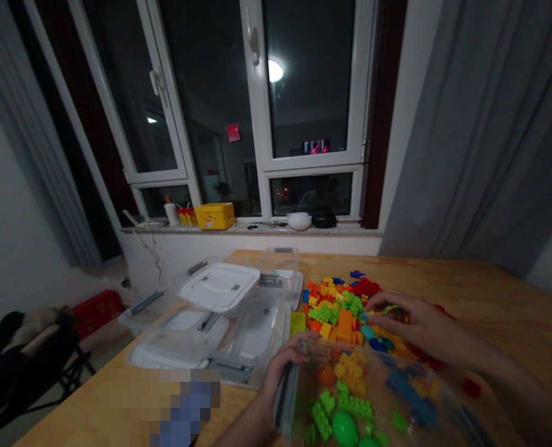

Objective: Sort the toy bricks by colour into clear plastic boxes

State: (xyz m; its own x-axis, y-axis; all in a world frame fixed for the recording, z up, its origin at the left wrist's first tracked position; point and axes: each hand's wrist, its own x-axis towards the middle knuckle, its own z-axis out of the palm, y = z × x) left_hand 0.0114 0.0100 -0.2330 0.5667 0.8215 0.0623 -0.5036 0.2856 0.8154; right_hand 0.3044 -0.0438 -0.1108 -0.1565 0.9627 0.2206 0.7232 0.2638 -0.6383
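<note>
Blocks (345, 326), past counting, lay piled beyond one bin (284, 400), gripped by the left hand (282, 366). The right hand (415, 318) bent over them, its grip impossible to tell; one yellow box (215, 217) stood farther beyond the bin.

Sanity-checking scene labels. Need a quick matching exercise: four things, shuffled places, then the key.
Things:
1. left hand
2. right hand
3. yellow tub
4. green egg

Places:
A. on the windowsill
B. inside the clear box, among bricks
C. at the brick pile
D. on the clear box's edge

Pairs: 1-D, 2-C, 3-A, 4-B
</note>
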